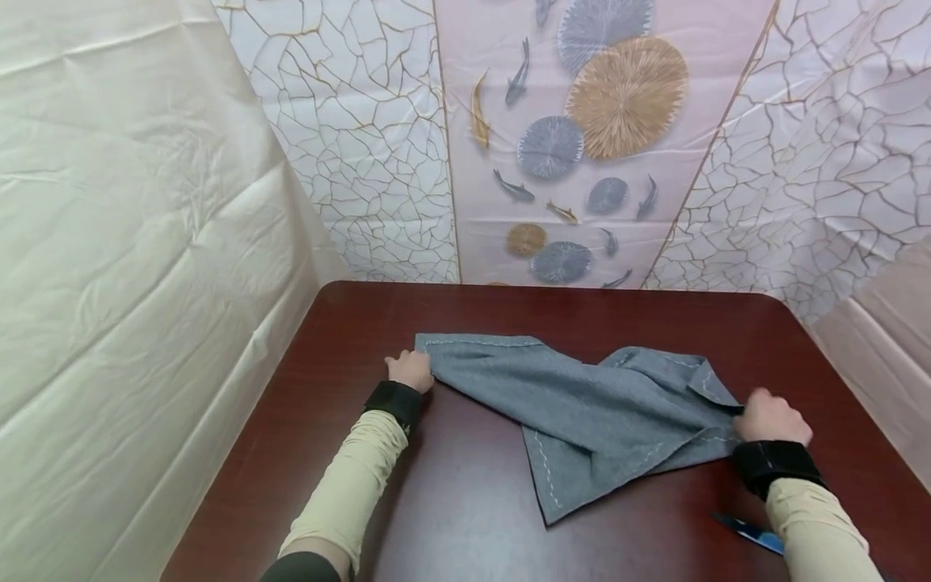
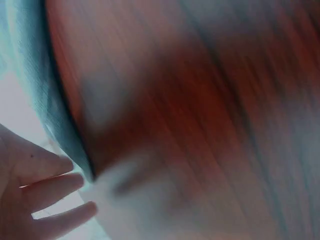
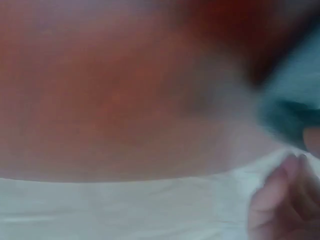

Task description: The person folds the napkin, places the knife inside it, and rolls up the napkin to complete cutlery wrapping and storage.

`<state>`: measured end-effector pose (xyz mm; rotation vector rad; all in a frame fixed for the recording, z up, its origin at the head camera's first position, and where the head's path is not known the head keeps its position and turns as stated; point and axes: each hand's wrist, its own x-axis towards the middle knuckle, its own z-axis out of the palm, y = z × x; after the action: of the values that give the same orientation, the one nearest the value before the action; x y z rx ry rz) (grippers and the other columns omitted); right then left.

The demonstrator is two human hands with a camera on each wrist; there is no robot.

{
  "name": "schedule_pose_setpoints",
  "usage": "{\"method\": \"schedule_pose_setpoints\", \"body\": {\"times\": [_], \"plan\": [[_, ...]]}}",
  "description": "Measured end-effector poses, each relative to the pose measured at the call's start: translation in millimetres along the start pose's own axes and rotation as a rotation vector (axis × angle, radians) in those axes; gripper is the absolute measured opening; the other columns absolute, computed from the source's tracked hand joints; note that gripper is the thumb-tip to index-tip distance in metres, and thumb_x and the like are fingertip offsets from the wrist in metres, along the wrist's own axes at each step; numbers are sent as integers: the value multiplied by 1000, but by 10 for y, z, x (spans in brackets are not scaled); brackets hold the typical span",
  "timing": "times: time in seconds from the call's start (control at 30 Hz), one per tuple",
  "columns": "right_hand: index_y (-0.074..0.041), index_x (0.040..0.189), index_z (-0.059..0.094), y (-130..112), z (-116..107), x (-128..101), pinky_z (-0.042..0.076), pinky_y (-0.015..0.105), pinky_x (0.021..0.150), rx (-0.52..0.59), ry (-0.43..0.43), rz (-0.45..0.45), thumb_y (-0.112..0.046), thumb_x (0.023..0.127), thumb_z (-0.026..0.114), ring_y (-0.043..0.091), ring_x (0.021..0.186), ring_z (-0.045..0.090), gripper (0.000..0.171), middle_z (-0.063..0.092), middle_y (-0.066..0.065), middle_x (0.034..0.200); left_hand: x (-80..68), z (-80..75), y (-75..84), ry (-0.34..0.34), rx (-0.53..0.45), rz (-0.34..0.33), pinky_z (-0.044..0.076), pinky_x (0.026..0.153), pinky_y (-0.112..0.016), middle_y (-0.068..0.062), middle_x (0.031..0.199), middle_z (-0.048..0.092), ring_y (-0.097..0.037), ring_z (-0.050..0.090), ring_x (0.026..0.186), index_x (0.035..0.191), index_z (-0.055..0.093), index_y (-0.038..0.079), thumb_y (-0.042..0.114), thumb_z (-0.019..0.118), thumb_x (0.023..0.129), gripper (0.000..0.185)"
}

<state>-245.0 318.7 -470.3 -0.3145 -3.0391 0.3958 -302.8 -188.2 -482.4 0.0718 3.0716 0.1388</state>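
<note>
A grey-blue cloth [image 1: 582,396] with pale dashed stitching near its edges stretches across the table, creased and partly folded over. My left hand [image 1: 410,370] pinches its left end near a corner. In the left wrist view, the cloth's dark-edged side [image 2: 37,75] runs down to the fingers of the left hand [image 2: 40,195]. At the other end, my right hand [image 1: 774,417] grips the gathered right edge. The right wrist view is blurred, but shows the cloth [image 3: 295,100] bunched at the fingertips of the right hand [image 3: 280,205]. One stitched corner points toward me.
The dark red-brown table [image 1: 465,501] has rounded far corners. A slim blue object [image 1: 760,535] with a dark pointed end lies by the right forearm, which partly hides it. Pale sheeting [image 1: 145,267] hangs at the left, and a patterned curtain [image 1: 567,145] hangs behind the table.
</note>
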Motion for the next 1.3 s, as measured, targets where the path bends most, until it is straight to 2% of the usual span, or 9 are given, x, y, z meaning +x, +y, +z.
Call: {"method": "schedule_pose_setpoints", "body": {"times": [0.13,0.2,0.33,0.47,0.67,0.83,1.0,1.27,1.3], "plan": [[4,80,52,-516,-20,27,38,49,47,87,169,-313,0,72,53,39,57,50,10,54,24,72,-100,-93,213,221,-17,288,47,64,-40,-2,65,57,-22,58,69,58,53,14,6,55,78,22],[0,79,56,-785,-5,27,37,44,49,103,164,-465,-1,77,56,30,57,49,3,54,15,70,-188,-134,397,262,-48,460,45,53,-33,2,58,51,-16,54,59,55,47,15,6,54,79,27],[-1,87,63,-1144,75,61,38,38,57,109,52,-596,-5,86,57,23,63,51,7,57,8,73,-393,-126,805,150,-70,767,43,54,-27,5,60,50,-11,52,58,60,52,15,11,55,83,24],[2,96,65,-1277,163,125,42,43,65,37,-23,-601,-8,90,53,29,74,56,17,61,12,80,-540,-5,1058,75,9,941,45,66,-22,5,77,57,-8,56,74,79,67,17,15,56,87,14],[1,112,61,-1300,248,205,41,52,75,-58,-247,-562,-15,93,48,36,88,56,29,62,19,97,-598,118,1187,-5,55,1004,43,75,-17,5,96,56,-8,53,89,105,70,22,20,58,88,21],[-1,121,57,-1352,234,207,40,54,79,-126,-335,-545,-20,90,50,41,101,50,37,55,25,116,-637,163,1193,-34,128,1014,41,71,-17,5,97,53,-7,49,86,102,72,26,26,59,88,19],[-3,124,55,-1435,225,261,29,60,90,-205,-390,-544,-27,90,45,44,118,34,43,47,23,126,-672,173,1164,1,181,1024,42,69,-19,6,95,53,-7,48,83,89,74,28,26,60,86,14],[-4,113,61,-1393,345,431,33,54,86,-103,-398,-480,-21,91,44,42,111,41,33,56,20,114,-705,165,1139,-23,169,993,40,67,-21,10,87,57,-8,49,81,73,71,26,29,61,85,16],[-6,115,60,-1284,446,519,34,47,88,44,-399,-509,-21,91,45,35,111,43,32,57,16,114,-707,163,1134,-32,160,984,40,67,-21,10,85,57,-8,50,80,71,70,26,29,61,85,17]]}}
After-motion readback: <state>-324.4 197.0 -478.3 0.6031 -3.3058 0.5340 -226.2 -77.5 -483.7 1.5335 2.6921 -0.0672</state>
